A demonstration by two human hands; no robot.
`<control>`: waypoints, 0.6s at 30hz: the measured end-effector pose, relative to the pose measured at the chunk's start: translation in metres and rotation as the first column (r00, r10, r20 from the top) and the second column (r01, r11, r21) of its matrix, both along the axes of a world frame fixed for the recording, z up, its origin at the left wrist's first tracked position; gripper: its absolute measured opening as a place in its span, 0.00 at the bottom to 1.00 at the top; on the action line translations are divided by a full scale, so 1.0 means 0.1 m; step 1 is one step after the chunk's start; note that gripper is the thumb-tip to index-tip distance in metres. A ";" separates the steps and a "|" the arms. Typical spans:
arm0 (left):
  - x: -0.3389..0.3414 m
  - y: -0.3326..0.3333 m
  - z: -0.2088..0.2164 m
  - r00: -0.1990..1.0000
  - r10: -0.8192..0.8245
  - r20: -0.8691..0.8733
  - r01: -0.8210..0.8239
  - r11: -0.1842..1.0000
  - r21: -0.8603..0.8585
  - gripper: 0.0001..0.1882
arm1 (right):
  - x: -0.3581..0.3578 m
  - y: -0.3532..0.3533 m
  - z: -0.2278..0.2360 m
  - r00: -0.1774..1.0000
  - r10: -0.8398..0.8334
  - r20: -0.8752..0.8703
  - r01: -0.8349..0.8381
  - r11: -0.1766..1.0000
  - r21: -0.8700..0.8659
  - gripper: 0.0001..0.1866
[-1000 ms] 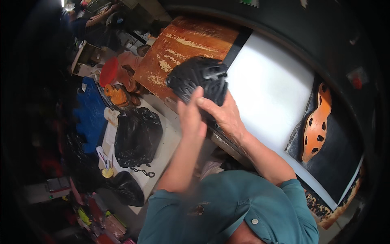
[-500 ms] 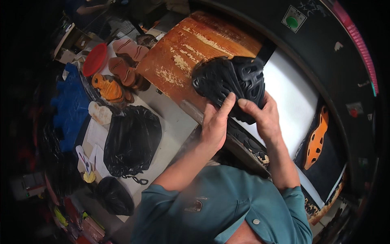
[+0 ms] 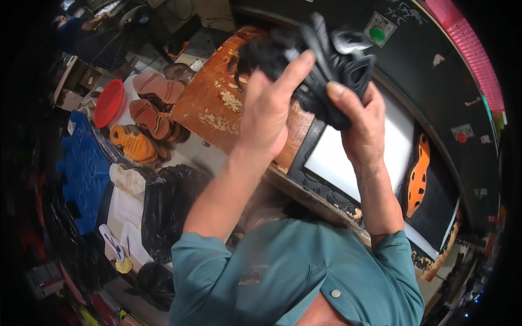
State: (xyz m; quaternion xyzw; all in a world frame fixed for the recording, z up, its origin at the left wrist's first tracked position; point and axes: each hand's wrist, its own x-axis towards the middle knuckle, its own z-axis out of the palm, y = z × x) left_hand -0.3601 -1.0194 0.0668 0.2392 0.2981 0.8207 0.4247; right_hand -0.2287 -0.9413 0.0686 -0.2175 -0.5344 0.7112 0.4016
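A bundle of black soles (image 3: 321, 60) is being gripped by the left hand (image 3: 269, 108) and right hand (image 3: 361, 117), raised above the orange board (image 3: 217, 103), probably for sorting.

Worn orange worktop (image 3: 217, 103), white board (image 3: 348, 157), blue pallet (image 3: 81, 168), dim workshop.

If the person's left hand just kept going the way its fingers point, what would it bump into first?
The left hand points up and right and already grips the black rubber piece. Past that, probably the dark machine panel with the green button, though depth is hard to judge.
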 end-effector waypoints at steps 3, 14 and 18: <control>-0.20 0.26 0.17 0.979 -0.102 -0.174 0.115 0.991 0.072 0.10 | -0.01 0.04 0.04 0.988 -0.039 -0.149 0.041 0.999 0.012 0.24; -0.82 -0.09 -1.33 0.776 -0.364 -0.516 -0.272 0.544 -0.794 0.38 | -0.41 -0.54 -1.44 0.971 0.160 0.180 -0.008 0.768 -0.641 0.23; -0.79 -0.22 -1.36 0.400 -0.354 -0.846 -0.559 0.638 -0.531 0.45 | -0.45 -0.54 -1.64 0.957 0.257 0.136 -0.132 0.802 -0.583 0.24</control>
